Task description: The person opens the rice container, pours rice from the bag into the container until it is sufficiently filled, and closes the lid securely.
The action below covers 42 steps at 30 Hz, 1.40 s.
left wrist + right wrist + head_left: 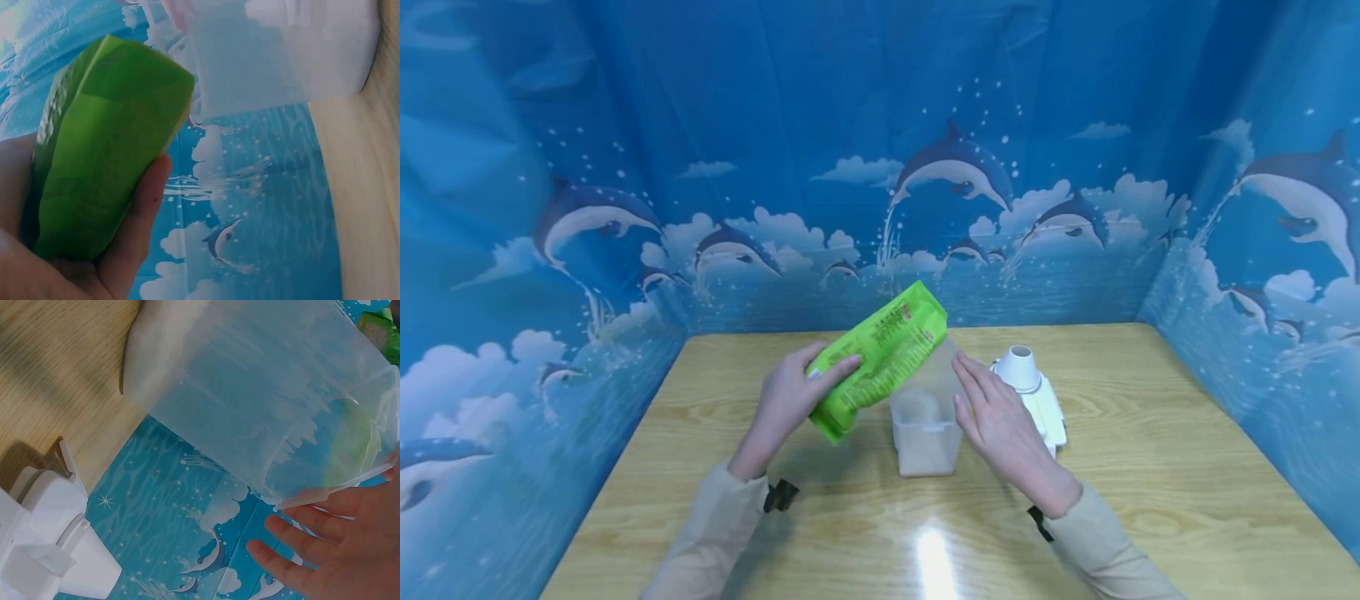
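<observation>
My left hand (781,400) grips a bright green plastic packet (883,354) printed with small text. The packet is tilted, its far end raised toward the upper right, beside and above a translucent plastic container (927,454). In the left wrist view, thumb and fingers wrap round the lower part of the green packet (106,144). The container stands upright on the table, pale inside near its bottom. My right hand (1000,417) has its fingers extended along the container's right side. In the right wrist view, the fingertips are right at the rim of the container (212,381).
Just right of the container lies a white plastic appliance part with a cone-shaped spout (1020,371). All of this is on a light wooden table (1150,467). Blue dolphin-print sheeting (820,125) encloses the table's back and sides.
</observation>
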Tool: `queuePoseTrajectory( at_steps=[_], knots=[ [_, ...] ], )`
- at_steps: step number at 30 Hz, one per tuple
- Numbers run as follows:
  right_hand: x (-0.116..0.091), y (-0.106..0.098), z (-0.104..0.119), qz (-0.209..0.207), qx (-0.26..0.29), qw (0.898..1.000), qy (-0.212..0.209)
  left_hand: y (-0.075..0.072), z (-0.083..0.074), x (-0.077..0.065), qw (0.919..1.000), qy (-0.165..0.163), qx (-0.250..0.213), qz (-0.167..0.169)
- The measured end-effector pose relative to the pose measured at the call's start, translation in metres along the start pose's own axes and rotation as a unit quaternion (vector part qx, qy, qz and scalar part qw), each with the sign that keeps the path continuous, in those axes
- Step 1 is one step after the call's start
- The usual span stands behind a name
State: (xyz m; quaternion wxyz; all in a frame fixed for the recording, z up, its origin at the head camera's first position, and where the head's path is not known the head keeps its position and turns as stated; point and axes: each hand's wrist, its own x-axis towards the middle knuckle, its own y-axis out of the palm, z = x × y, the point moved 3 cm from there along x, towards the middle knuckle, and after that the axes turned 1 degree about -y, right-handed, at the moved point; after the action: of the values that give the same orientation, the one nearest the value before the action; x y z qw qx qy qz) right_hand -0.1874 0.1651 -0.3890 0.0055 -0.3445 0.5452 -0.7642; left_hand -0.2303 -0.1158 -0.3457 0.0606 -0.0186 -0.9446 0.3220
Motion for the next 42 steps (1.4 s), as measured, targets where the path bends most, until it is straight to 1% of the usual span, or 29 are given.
queuePoseTrajectory(
  at_steps=[3,5,9,15,25,29,42],
  knots=[
    [0.0,0.0,-0.001,-0.002,-0.001,1.0,-0.001,-0.002,-0.004,0.001,0.9994,0.012,0.031,0.001],
    [-0.001,0.0,-0.001,-0.003,-0.001,1.0,-0.002,-0.003,-0.006,0.001,0.999,0.015,0.043,0.003],
    [-0.001,0.002,-0.001,-0.007,0.0,1.0,-0.007,-0.005,-0.01,0.001,0.9985,0.009,0.052,0.01],
    [-0.001,0.002,-0.002,-0.006,-0.001,1.0,-0.008,-0.009,-0.013,0.001,0.9975,0.005,0.063,0.03],
    [-0.001,0.0,-0.001,-0.002,0.003,1.0,-0.002,-0.013,-0.028,0.001,0.9921,0.032,0.115,0.039],
    [-0.001,0.0,-0.001,-0.002,0.002,1.0,-0.003,-0.015,-0.032,0.002,0.9891,0.032,0.136,0.044],
    [-0.001,0.001,-0.001,-0.005,0.0,1.0,-0.004,-0.016,-0.041,0.003,0.9845,0.054,0.161,0.045]
  ],
)
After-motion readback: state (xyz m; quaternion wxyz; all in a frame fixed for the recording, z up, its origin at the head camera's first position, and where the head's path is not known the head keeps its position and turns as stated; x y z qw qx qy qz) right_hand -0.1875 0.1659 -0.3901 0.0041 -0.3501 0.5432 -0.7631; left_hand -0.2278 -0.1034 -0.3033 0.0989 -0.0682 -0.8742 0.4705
